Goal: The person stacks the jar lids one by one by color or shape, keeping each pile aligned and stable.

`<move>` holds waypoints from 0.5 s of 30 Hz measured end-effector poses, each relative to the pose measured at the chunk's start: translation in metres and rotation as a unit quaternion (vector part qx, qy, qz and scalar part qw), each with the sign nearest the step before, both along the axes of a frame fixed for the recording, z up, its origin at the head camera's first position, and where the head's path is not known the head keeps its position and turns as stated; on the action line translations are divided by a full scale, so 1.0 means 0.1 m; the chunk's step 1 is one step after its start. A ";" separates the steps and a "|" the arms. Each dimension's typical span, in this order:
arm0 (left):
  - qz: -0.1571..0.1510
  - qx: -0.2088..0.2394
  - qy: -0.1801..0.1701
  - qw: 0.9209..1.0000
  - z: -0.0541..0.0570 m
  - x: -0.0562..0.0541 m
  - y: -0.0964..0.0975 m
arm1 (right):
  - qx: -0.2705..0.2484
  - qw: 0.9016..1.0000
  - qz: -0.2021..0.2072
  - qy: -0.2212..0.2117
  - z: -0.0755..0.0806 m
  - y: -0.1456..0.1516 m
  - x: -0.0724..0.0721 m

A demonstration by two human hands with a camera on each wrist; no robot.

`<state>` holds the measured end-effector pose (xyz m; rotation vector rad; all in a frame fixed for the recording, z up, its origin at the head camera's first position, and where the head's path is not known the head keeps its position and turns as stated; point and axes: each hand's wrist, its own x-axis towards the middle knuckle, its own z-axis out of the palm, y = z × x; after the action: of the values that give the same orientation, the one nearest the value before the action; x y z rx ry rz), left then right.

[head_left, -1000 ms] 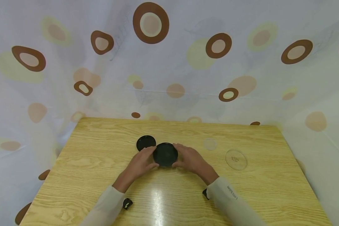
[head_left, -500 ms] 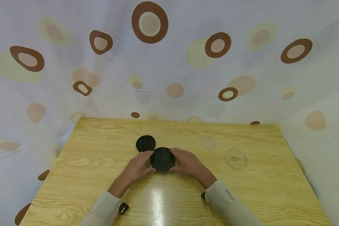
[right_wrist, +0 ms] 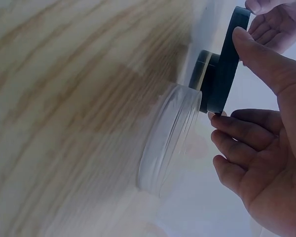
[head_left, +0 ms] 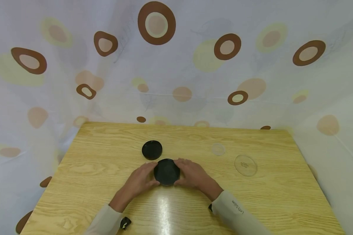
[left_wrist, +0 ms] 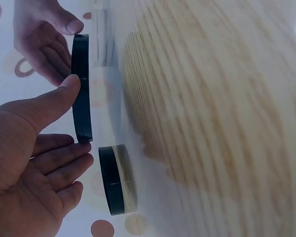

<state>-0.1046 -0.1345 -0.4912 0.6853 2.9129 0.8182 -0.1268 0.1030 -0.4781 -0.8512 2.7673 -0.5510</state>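
Observation:
A round black lid (head_left: 166,172) is held level between my two hands, over the middle of the table. My left hand (head_left: 139,180) grips its left edge, thumb on the near side and fingers on the far side. Opposite it, my right hand (head_left: 194,176) holds the right edge the same way. Seen edge-on in the left wrist view, the lid (left_wrist: 82,89) is raised off the wood. A second, smaller black lid (head_left: 152,150) lies just behind it to the left.
To the right, a clear round dish (head_left: 245,165) with small printing lies on the wooden table (head_left: 282,195). A smaller clear disc (head_left: 218,149) is between it and the black lids. Patterned cloth (head_left: 176,65) hangs behind the table's far edge.
Both hands have drawn the held black lid toward the person and slightly left, away from the second black lid. The other items have stayed in place.

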 end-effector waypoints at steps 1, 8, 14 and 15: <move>-0.003 -0.002 0.004 1.000 -0.01 0.00 0.00 | 0.002 1.000 0.001 0.001 0.00 0.00 0.01; -0.008 -0.002 0.005 1.000 -0.01 0.05 -0.03 | 0.015 1.000 0.017 0.022 -0.04 -0.02 0.05; -0.003 0.000 0.000 1.000 -0.01 0.09 -0.03 | 0.027 0.999 0.028 0.032 -0.04 -0.03 0.07; -0.004 0.000 -0.001 1.000 -0.01 0.09 -0.03 | 0.027 0.999 0.028 0.031 -0.05 -0.03 0.07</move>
<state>-0.0956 -0.1377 -0.4921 0.6941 2.9065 0.8170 -0.1197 0.1004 -0.4827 -0.9460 2.7901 -0.4466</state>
